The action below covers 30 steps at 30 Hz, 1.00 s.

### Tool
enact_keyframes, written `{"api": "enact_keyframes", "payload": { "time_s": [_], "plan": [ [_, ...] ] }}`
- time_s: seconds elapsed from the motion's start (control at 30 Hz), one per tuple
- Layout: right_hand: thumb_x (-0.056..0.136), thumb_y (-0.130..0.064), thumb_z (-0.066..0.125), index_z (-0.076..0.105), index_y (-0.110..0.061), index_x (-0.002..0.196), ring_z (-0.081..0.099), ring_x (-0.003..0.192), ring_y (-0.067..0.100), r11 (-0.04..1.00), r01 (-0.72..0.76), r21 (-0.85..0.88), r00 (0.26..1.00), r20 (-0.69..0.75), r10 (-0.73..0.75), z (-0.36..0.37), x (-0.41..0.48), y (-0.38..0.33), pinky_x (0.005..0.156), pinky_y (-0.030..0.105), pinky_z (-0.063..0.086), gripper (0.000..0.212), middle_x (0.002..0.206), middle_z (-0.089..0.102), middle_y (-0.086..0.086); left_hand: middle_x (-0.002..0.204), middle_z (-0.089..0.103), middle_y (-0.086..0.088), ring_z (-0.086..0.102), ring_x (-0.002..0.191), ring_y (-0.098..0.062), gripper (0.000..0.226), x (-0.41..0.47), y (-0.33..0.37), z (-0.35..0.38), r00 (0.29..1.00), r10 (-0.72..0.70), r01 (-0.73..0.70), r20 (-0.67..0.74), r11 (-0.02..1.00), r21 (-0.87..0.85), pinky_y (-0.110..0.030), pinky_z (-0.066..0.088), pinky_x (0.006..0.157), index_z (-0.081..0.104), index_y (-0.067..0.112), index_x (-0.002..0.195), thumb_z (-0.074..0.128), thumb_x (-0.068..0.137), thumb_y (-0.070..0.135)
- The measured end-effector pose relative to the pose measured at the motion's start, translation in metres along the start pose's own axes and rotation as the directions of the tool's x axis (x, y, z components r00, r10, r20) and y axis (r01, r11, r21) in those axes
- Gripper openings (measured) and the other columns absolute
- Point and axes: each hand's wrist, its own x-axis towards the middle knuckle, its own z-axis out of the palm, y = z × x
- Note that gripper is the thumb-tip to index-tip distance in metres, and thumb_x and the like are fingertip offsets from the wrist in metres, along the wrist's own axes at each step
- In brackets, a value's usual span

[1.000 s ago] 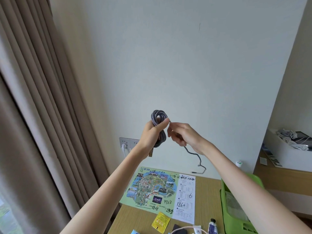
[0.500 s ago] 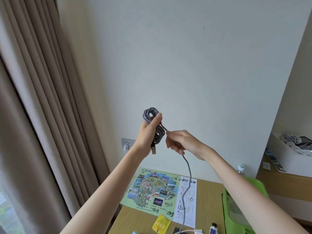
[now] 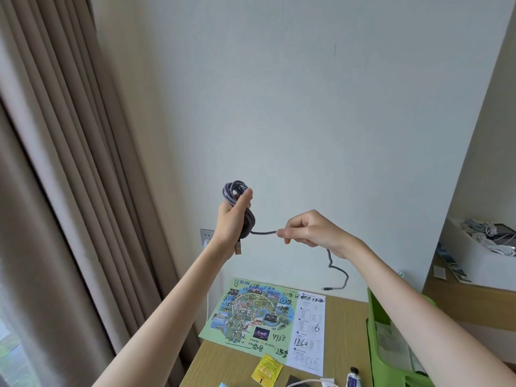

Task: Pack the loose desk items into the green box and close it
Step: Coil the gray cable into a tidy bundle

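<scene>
Left hand grips a coiled grey cable raised before the wall. Right hand pinches its loose run, tail dangling above the desk. Green box stands open at right.

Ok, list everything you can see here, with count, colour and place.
cable: 1, grey, held up, partly coiled
map: 1, multicoloured, on desk by wall
packet: 1, yellow, desk, before map
tube: 1, white-dark, desk's near edge
box: 1, green, desk's right side
desk: 1, wood, below hands
socket: 1, grey, on wall
curtain: 1, beige, left
tray: 1, white, right shelf, holding white cords
left hand: 1, grips coil
right hand: 1, pinches cable
</scene>
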Motion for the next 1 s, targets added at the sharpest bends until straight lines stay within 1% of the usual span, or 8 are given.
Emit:
{"api": "enact_keyframes", "payload": {
  "time_s": [0.17,0.33,0.43,0.57,0.67,0.87,0.93,1.0],
  "plan": [
    [0.088,-0.028,0.069,0.067,-0.011,0.073,0.022,0.045,0.01,0.997,0.022,0.071,0.998,-0.054,-0.018,-0.019,-0.002,-0.003,0.045,0.02,0.018,0.023,0.049,0.031,-0.006,0.052,0.029,0.012,0.024,0.045,-0.004,0.031,0.005,-0.012,-0.008,0.992,0.068,-0.092,0.109,0.967,0.237,-0.012,0.023,0.041,0.043,0.012,0.078,0.056,0.096,0.034],
    [0.093,-0.031,0.064,0.067,-0.012,0.077,0.024,0.045,0.008,0.996,0.059,0.065,0.996,-0.075,-0.054,-0.02,0.001,-0.01,0.043,0.017,0.02,0.025,0.053,0.036,-0.007,0.078,0.043,-0.005,0.039,0.073,-0.014,0.04,-0.002,-0.016,0.002,0.935,0.016,-0.15,0.354,0.923,0.355,-0.024,0.034,0.062,0.054,0.015,0.087,0.047,0.092,0.054],
    [0.093,-0.03,0.063,0.067,-0.013,0.075,0.027,0.045,0.006,0.992,0.105,0.072,0.991,-0.089,-0.098,-0.015,0.003,-0.013,0.042,0.014,0.022,0.026,0.053,0.038,-0.007,0.061,0.04,0.01,0.036,0.057,-0.008,0.03,-0.009,-0.016,0.012,0.885,0.015,-0.192,0.466,0.923,0.334,-0.019,0.033,0.057,0.054,0.027,0.074,0.05,0.094,0.048],
    [0.093,-0.03,0.064,0.068,-0.009,0.074,0.035,0.046,0.005,0.989,0.149,0.025,0.987,-0.064,-0.147,-0.009,0.004,-0.019,0.044,0.012,0.027,0.028,0.052,0.043,-0.007,0.046,0.049,0.005,0.042,0.041,-0.011,0.04,-0.016,-0.018,0.022,0.797,-0.134,-0.176,0.589,0.881,0.439,-0.019,0.034,0.044,0.049,0.012,0.076,0.062,0.09,0.047],
    [0.091,-0.029,0.067,0.069,-0.009,0.072,0.037,0.047,0.003,0.988,0.155,0.011,0.985,-0.081,-0.154,-0.008,0.005,-0.021,0.046,0.009,0.03,0.028,0.048,0.048,-0.013,0.053,0.048,0.002,0.042,0.048,-0.013,0.035,-0.022,-0.015,0.028,0.749,-0.216,-0.131,0.626,0.879,0.459,-0.025,0.033,0.051,0.047,0.015,0.071,0.062,0.092,0.038],
    [0.09,-0.035,0.066,0.057,-0.013,0.075,0.03,0.044,0.005,0.988,0.12,0.101,0.96,-0.264,-0.09,-0.012,0.004,-0.005,0.043,0.012,0.025,0.029,0.048,0.039,-0.011,0.059,0.054,0.021,0.049,0.058,0.004,0.021,-0.025,-0.011,0.031,0.791,-0.179,-0.025,0.585,0.946,0.324,-0.011,0.038,0.06,0.066,0.012,0.093,0.058,0.095,0.031],
    [0.094,-0.04,0.06,0.055,-0.014,0.075,0.029,0.048,0.009,0.989,0.094,0.111,0.958,-0.281,-0.059,-0.012,0.002,0.001,0.043,0.016,0.023,0.033,0.05,0.038,-0.009,0.062,0.051,0.015,0.047,0.061,-0.003,0.029,-0.025,-0.01,0.03,0.836,-0.138,-0.021,0.532,0.959,0.282,-0.014,0.038,0.061,0.066,0.006,0.1,0.058,0.095,0.034],
    [0.098,-0.042,0.051,0.056,-0.013,0.074,0.03,0.05,0.011,0.991,0.082,0.11,0.959,-0.278,-0.048,-0.01,-0.001,0.007,0.044,0.018,0.023,0.038,0.052,0.039,-0.006,0.068,0.042,0.0,0.038,0.063,-0.013,0.031,-0.025,-0.008,0.029,0.876,-0.077,-0.041,0.477,0.972,0.232,-0.023,0.033,0.059,0.064,0.007,0.09,0.058,0.094,0.037]
  ]
}}
